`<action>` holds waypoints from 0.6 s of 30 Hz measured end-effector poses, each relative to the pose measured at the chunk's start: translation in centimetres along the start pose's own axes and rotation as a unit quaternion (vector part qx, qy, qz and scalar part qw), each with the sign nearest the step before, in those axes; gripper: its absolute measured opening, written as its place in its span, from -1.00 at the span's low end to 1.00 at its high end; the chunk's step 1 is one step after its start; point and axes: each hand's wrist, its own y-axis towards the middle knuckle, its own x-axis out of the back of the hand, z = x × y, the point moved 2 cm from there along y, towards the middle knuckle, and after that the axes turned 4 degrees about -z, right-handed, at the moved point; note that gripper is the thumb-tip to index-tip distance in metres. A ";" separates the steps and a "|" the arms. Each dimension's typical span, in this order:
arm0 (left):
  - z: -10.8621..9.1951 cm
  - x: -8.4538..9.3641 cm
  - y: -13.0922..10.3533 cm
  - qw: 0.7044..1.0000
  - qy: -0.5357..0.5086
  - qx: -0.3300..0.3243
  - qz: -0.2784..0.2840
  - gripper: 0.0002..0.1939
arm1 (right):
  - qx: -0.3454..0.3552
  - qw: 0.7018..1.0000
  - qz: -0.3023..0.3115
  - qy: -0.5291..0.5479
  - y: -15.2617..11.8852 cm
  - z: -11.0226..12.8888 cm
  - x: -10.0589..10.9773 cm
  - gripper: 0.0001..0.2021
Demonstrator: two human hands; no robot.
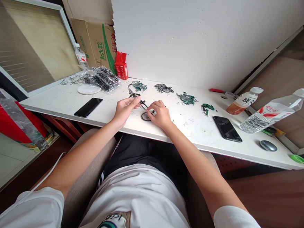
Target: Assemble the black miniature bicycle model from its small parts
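Between my two hands is a slim black model bicycle part [143, 103], held above the white table near its front edge. My left hand [125, 109] pinches its left end between thumb and fingers. At its lower right end, the fingertips of my right hand [160, 114] are closed on it. A small black spoked wheel [146, 116] shows just below the part, partly covered by my right fingers. Whether the wheel is joined to the part, I cannot tell.
Green part piles [186, 98] and a black part pile [164, 88] lie behind my hands. Phones [88, 107] flank the work spot. A bag of black parts [101, 78] is at back left. Bottles [274, 112] and a mouse-like grey object [268, 145] stand right. The table edge [140, 132] is close.
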 end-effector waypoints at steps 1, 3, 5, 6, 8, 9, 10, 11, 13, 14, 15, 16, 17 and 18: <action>-0.1 0.1 0.0 1.000 0.011 -0.005 0.003 -0.42 | -0.005 1.000 0.004 -0.002 0.0 -0.1 0.1 -0.85; -0.3 0.2 0.0 0.999 0.038 -0.012 0.012 -0.40 | -0.022 1.000 0.007 -0.006 0.2 -0.2 0.5 -0.82; -0.6 0.5 0.1 0.997 0.069 -0.014 0.031 -0.39 | -0.048 0.999 0.007 -0.006 0.4 -0.4 1.1 -0.80; -0.9 0.6 0.2 0.995 0.082 -0.013 0.046 -0.39 | -0.062 0.998 0.008 -0.003 0.5 -0.6 1.3 -0.80; -1.4 1.0 0.4 0.993 0.096 -0.011 0.069 -0.40 | -0.086 0.996 0.015 0.009 0.8 -0.8 1.7 -0.80; -1.7 1.2 0.5 0.992 0.101 -0.011 0.078 -0.40 | -0.094 0.995 0.020 0.017 0.9 -1.0 1.8 -0.79; -1.9 1.4 0.6 0.990 0.105 -0.010 0.088 -0.40 | -0.099 0.994 0.026 0.024 1.0 -1.2 1.8 -0.78; -2.2 1.5 0.7 0.989 0.109 -0.012 0.095 -0.41 | -0.101 0.994 0.034 0.027 1.1 -1.5 1.8 -0.77; -2.6 1.8 0.8 0.987 0.120 -0.019 0.103 -0.40 | -0.101 0.993 0.060 0.021 1.2 -2.4 1.9 -0.76; -2.7 1.8 0.9 0.987 0.124 -0.021 0.104 -0.40 | -0.099 0.992 0.078 0.013 1.3 -3.0 2.0 -0.75; -2.8 1.9 0.9 0.986 0.128 -0.022 0.102 -0.39 | -0.097 0.991 0.095 0.003 1.3 -3.6 2.2 -0.74; -2.7 2.0 1.0 0.986 0.130 -0.023 0.098 -0.38 | -0.095 0.990 0.109 -0.007 1.4 -4.2 2.5 -0.73; -2.7 2.0 1.0 0.987 0.131 -0.022 0.095 -0.38 | -0.090 0.989 0.117 -0.020 1.5 -4.8 2.9 -0.70; -2.6 2.1 1.0 0.987 0.133 -0.021 0.093 -0.37 | -0.084 0.988 0.123 -0.033 1.5 -5.4 3.3 -0.68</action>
